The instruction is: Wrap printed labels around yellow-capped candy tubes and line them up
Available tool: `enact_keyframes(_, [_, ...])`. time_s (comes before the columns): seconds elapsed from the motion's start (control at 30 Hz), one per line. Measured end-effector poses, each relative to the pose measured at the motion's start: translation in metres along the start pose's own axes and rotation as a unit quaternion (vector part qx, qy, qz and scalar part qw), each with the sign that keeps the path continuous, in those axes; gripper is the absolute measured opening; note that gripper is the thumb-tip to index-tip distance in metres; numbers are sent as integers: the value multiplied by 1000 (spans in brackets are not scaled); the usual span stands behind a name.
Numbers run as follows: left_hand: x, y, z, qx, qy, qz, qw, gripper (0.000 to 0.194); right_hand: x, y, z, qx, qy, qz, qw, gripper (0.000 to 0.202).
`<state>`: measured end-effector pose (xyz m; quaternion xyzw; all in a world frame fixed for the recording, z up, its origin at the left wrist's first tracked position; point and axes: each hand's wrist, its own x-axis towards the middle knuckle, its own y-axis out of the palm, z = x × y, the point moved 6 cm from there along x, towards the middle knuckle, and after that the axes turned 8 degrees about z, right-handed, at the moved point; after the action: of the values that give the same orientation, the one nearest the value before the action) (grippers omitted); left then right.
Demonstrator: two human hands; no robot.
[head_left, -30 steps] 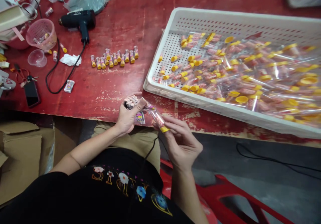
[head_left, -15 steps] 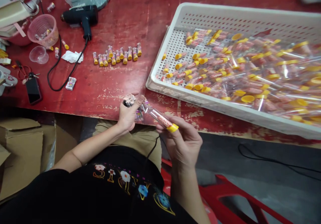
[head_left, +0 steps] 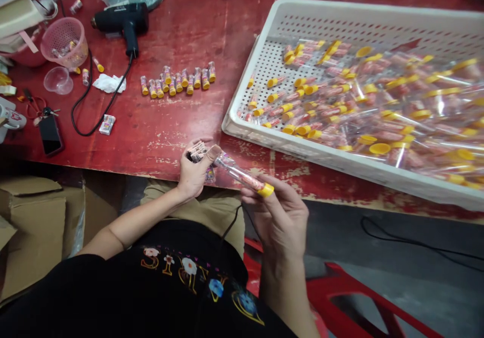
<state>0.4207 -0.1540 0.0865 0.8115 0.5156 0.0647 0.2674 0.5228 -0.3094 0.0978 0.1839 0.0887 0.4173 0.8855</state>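
My left hand is closed around a bundle of small printed sleeves, its thumb pressed on top. Between the fingers of my right hand is a clear tube with a yellow cap and pinkish pieces inside. The cap end sits by my right fingertips. The tube's other end reaches the left thumb, where a clear printed sleeve shows; whether it is around the tube end I cannot tell. Below the left fingers hangs another printed piece.
A white perforated crate holds many yellow-capped tubes at the right. Several short labelled tubes stand on the red table. Farther left are a heat gun with its cord, a pink basket, a phone and a small printed stack.
My right hand and the tube's capped end have shifted slightly right. The left hand keeps nearly the same place and grip. The view of the crate has shifted a little.
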Motion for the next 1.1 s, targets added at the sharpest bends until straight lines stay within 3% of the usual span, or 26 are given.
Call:
enact_keyframes(0.17, [2,-4,-4,18,22,-39,999,49,-1,13,-4,-30,71,117,990,26])
enact_keyframes(0.37, [-1,-3,-4,36,6,-18,999,51,7,36,5,-89,73,197,974,45])
enact_keyframes(0.57, [-4,-4,2,24,-33,28,999,52,19,32,14,-168,87,303,934,29])
enact_keyframes(0.7, [-2,-7,5,-1,-36,-12,999,56,20,10,28,-143,29,201,969,21])
enact_keyframes(0.87, [0,-5,8,5,-33,-4,999,58,13,-2,24,-114,-22,83,990,16])
enact_keyframes(0.97, [-1,-4,8,7,-35,-1,999,61,5,4,27,-169,-86,45,981,20])
enact_keyframes(1.1, [-5,4,7,-29,-78,34,996,64,-10,15,32,-306,-201,21,930,32])
